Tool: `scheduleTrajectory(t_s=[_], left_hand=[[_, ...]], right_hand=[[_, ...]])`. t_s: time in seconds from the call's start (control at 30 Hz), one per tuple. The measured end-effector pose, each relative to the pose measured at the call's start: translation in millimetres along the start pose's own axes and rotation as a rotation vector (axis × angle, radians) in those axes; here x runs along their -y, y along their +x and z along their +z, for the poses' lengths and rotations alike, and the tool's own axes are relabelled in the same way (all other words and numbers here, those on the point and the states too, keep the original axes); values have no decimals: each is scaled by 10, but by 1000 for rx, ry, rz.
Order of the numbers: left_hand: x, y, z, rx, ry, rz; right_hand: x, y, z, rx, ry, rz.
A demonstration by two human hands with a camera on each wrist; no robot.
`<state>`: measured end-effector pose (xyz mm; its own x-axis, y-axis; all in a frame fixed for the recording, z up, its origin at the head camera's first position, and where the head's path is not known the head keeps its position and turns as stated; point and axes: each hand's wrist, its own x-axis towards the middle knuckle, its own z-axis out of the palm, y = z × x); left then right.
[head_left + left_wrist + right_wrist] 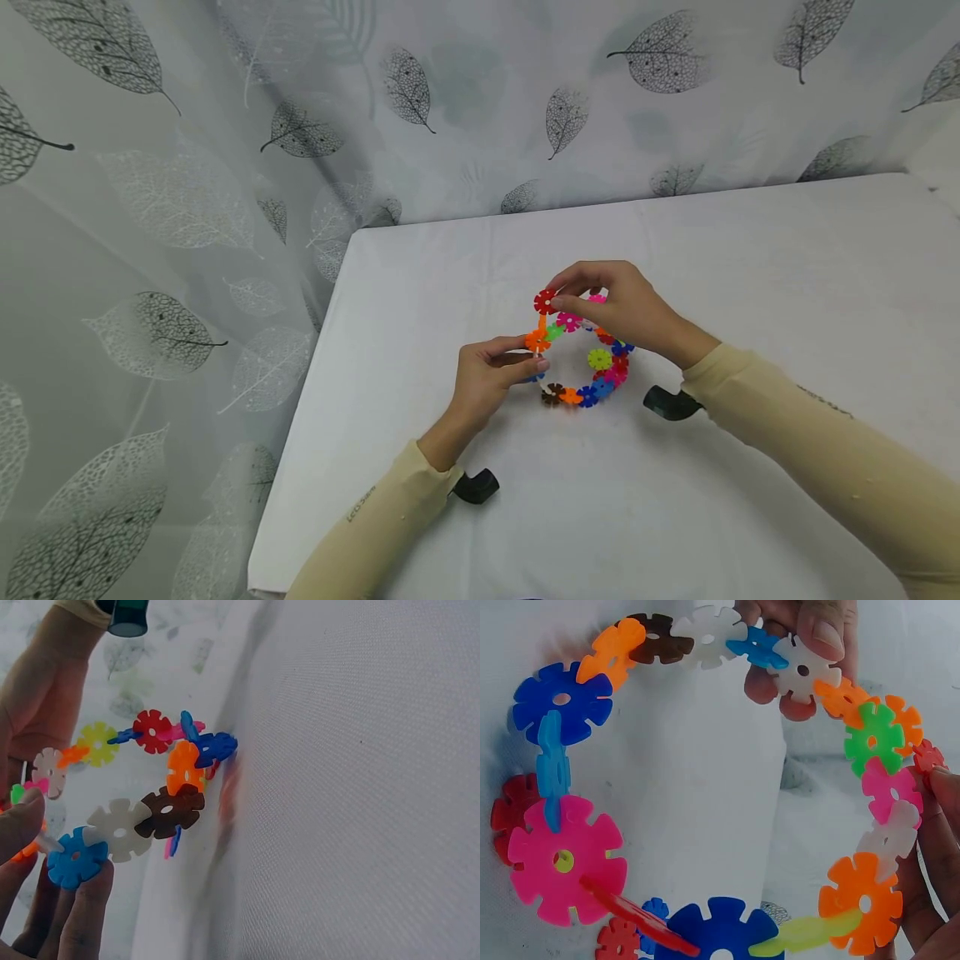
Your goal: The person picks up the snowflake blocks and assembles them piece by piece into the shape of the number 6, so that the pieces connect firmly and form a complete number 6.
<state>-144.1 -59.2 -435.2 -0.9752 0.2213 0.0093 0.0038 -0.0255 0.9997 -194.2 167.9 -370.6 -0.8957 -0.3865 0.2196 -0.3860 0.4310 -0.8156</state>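
A ring of interlocking plastic snowflake discs (587,396) in many colours is held above the white table. My left hand (491,375) grips its left side, the thumb over a white disc (802,669) with a light blue disc (77,856) beside the fingers. At the far left top of the ring, my right hand (618,304) pinches a red disc (543,302) between thumb and fingertips. This red disc stands next to an orange disc (904,724) that juts out by the green disc (874,739). Extra discs, including a yellow-green one (599,359), branch off the ring's right side.
The white-covered table (750,275) spreads under both arms. Behind and to the left hangs a leaf-patterned curtain (465,92). Dark curved pieces (477,486) stick out beside both wrists.
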Motion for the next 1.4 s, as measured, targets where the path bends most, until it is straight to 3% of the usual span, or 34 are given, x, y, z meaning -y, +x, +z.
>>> scheduleTrajectory(t_s=[0.4, 0.87, 1.13, 1.4], left_hand=[[1, 12, 5, -10, 11, -9], [-23, 28, 28, -24, 38, -18], [3, 42, 35, -38, 63, 0], [24, 44, 44, -40, 47, -6]], right_hand=[[-1, 2, 27, 2, 8, 27], [-38, 20, 65, -25, -8, -34], [-88, 40, 81, 5, 17, -31], [-115, 42, 93, 12, -33, -66]])
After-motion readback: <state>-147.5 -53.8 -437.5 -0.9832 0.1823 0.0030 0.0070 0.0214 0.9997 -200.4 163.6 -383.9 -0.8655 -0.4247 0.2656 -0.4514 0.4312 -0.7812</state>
